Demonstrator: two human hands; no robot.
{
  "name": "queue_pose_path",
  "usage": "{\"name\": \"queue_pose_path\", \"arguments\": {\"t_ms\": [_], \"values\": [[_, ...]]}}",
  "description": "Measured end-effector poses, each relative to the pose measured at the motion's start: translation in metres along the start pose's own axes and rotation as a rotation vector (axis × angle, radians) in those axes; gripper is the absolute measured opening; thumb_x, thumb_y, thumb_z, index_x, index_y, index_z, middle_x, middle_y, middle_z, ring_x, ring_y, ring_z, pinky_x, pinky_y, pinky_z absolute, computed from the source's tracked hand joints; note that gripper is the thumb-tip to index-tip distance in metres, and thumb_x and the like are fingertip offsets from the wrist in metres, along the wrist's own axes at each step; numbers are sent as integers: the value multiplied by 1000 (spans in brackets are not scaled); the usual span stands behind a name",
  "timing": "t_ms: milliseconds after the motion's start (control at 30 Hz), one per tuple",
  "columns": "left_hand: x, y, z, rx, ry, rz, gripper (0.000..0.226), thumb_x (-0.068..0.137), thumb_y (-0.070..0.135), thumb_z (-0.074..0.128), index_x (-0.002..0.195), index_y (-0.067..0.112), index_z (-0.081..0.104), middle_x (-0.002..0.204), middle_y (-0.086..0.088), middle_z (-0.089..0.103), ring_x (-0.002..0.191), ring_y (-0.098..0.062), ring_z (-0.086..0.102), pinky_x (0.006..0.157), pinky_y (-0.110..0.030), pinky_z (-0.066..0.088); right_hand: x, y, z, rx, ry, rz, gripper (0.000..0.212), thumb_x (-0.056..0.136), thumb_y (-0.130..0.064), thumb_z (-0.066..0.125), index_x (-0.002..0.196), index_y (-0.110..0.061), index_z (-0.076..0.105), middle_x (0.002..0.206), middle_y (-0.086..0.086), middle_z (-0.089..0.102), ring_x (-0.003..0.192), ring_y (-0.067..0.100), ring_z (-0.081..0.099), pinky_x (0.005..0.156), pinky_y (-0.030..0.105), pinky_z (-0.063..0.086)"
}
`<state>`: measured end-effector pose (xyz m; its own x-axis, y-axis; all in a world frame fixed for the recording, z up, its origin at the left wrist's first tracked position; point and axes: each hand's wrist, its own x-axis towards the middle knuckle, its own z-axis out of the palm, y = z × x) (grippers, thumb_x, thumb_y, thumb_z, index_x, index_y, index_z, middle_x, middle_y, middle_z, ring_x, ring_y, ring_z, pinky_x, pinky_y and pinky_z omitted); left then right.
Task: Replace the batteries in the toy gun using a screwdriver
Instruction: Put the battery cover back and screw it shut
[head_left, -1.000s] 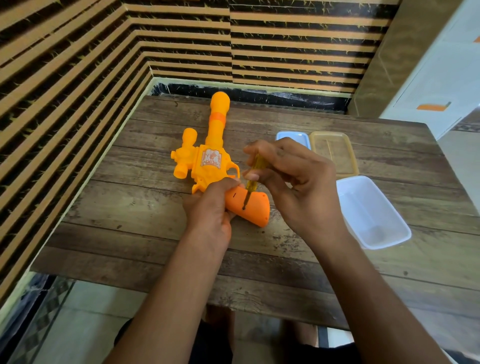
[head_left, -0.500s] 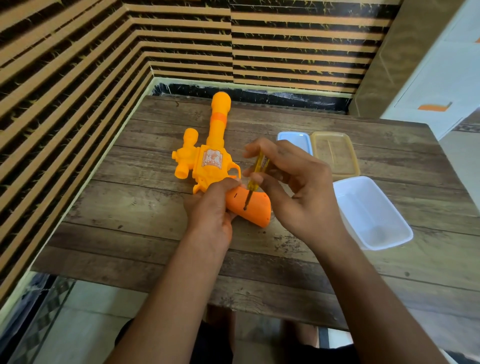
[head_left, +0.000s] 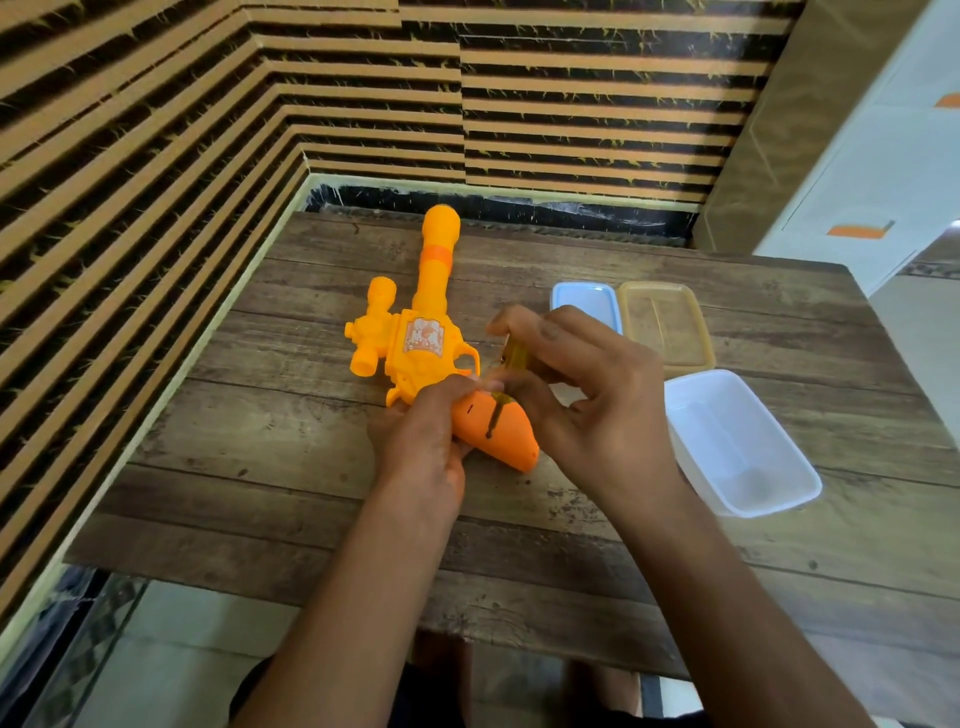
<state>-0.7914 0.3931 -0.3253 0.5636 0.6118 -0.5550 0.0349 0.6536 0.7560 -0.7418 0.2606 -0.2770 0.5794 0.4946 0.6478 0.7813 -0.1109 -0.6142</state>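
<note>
Wooden table (head_left: 270, 467), screwdriver (head_left: 516, 358) (in right hand (head_left: 597, 410)) on toy gun (head_left: 421, 343)

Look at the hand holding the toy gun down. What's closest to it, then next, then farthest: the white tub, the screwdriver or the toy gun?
1. The toy gun: the left hand grips its orange handle.
2. The screwdriver: just right of that hand's fingertips, pinched by the right hand.
3. The white tub: far to the right, beyond the right hand.
</note>
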Motion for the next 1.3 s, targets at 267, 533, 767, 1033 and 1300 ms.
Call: {"name": "queue_pose_path", "arguments": {"t_ms": [267, 533, 767, 1033, 1300], "values": [[2, 1, 2, 5, -29, -13, 76, 53, 14, 87, 128, 6, 71, 119, -15, 77, 109, -29, 76, 74, -43, 66, 3, -1, -8, 241, -161, 85, 39, 90, 22, 59, 117, -3, 74, 108, 2, 74, 106, 17, 72, 89, 39, 58], [4, -3, -2, -8, -41, -4, 52, 76, 0, 79, 127, 4, 70, 116, -17, 78, 96, -27, 78, 70, -41, 65, 5, -2, -6, 90, -96, 48, 25, 89, 5, 76, 109, -11, 77, 87, -4, 68, 79, 12, 66, 67, 35, 55], [2, 0, 1, -29, -24, -3, 65, 65, 6, 84, 129, 6, 70, 121, -16, 76, 109, -31, 75, 75, -48, 66, 1, -2, -4, 206, -109, 31, 31, 94, 15, 60, 118, 1, 73, 114, 9, 73, 103, 22, 73, 83, 46, 59], [7, -3, -2, -4, -6, 0, 48, 79, -1, 81, 126, 8, 71, 112, -13, 79, 85, -20, 80, 74, -45, 66, 2, 3, -3, 184, -35, 112, 13, 92, 1, 74, 103, -5, 78, 89, -2, 66, 81, 12, 68, 69, 39, 57], [5, -1, 0, -18, 15, -5, 44, 82, -4, 80, 124, 8, 71, 117, -16, 77, 97, -29, 76, 75, -45, 64, -1, -1, -1, 266, -79, 95, 21, 97, 6, 61, 115, -1, 72, 106, 9, 69, 99, 23, 70, 80, 42, 58]]}}
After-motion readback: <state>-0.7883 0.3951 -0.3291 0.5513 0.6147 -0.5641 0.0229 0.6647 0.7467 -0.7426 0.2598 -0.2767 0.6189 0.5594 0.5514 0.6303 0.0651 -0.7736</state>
